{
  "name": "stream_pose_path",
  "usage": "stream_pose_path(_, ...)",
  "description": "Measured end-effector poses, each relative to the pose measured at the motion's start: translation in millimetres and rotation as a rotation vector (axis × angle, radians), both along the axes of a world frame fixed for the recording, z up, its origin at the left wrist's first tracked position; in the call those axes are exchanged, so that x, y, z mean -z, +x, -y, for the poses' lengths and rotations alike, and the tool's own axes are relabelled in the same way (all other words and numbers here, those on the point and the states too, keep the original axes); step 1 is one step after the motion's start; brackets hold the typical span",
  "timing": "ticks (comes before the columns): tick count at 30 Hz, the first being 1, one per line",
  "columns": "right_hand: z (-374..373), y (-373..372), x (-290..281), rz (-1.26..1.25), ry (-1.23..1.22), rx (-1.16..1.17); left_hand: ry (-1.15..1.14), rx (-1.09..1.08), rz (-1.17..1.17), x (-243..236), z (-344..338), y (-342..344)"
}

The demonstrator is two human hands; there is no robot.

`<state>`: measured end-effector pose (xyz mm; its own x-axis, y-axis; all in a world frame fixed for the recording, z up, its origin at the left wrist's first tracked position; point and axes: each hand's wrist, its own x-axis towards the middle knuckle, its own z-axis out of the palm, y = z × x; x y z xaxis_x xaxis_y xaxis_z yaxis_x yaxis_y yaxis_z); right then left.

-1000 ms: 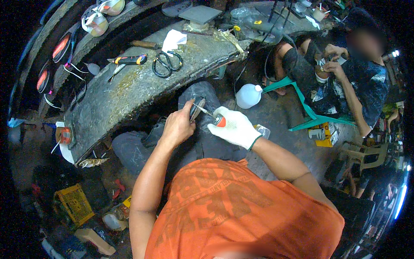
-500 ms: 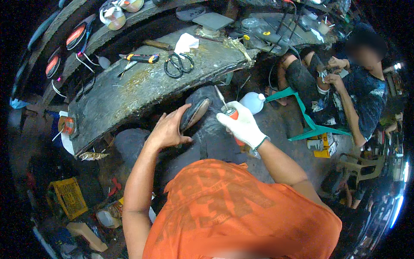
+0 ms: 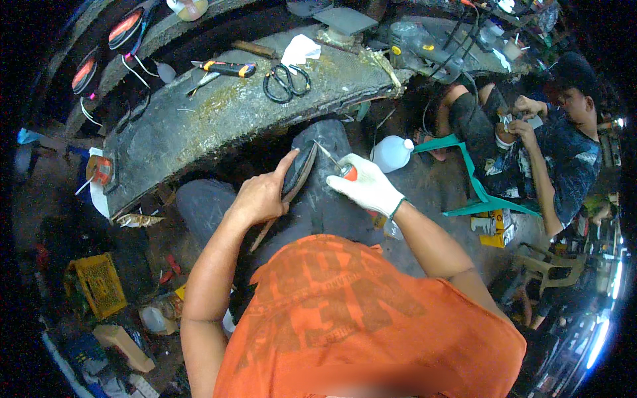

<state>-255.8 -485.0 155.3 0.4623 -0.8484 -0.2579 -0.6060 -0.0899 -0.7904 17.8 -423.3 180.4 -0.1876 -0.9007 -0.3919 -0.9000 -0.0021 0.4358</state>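
My bare left hand (image 3: pixel 261 194) grips a dark shoe (image 3: pixel 300 171) above my thigh, thumb and fingers around its side. The shoe stands tilted, its pale sole edge turned to the right, and a tan strip (image 3: pixel 264 233) sticks out below my hand. In my right hand (image 3: pixel 369 187), which wears a white glove, is an awl-like tool (image 3: pixel 330 156) with a thin metal shaft and an orange-red handle. Its tip points up and left, close beside the shoe's edge; whether they touch I cannot tell.
Across the front runs a worn bench (image 3: pixel 199 132) bearing a utility knife (image 3: pixel 229 68), a looped black cord (image 3: pixel 285 84) and white paper (image 3: pixel 300 51). A white jug (image 3: pixel 391 154) stands right of my knee. A co-worker (image 3: pixel 561 142) sits at the right beside a green stool (image 3: pixel 474 179).
My left hand has turned the shoe more upright, so its sole edge faces right. The gloved hand has shifted slightly left and down, bringing the tool's tip nearer the shoe.
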Motion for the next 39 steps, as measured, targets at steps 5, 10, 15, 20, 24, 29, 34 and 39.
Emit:
stream_pose_path(5,16,5,10,-0.043,-0.005,-0.03,0.02,0.015,-0.049,8,3,10)
stream_pose_path(10,16,5,15,-0.025,-0.046,-0.068,0.055,0.013,-0.039,9,8,7)
stream_pose_path(15,10,5,13,-0.07,-0.081,-0.108,0.084,0.022,-0.014,10,8,6)
stream_pose_path(20,7,7,10,-0.097,-0.094,-0.126,0.057,0.036,-0.029,11,9,8)
stream_pose_path(24,6,9,9,-0.108,-0.128,-0.141,0.071,0.023,-0.033,13,11,8)
stream_pose_path(29,4,12,5,-0.139,-0.158,-0.17,0.066,0.033,-0.038,12,12,9)
stream_pose_path(34,4,12,5,-0.192,-0.185,-0.207,0.073,0.032,-0.064,12,11,11)
stream_pose_path(39,2,12,9,-0.191,-0.233,-0.232,0.072,0.031,-0.08,17,11,12)
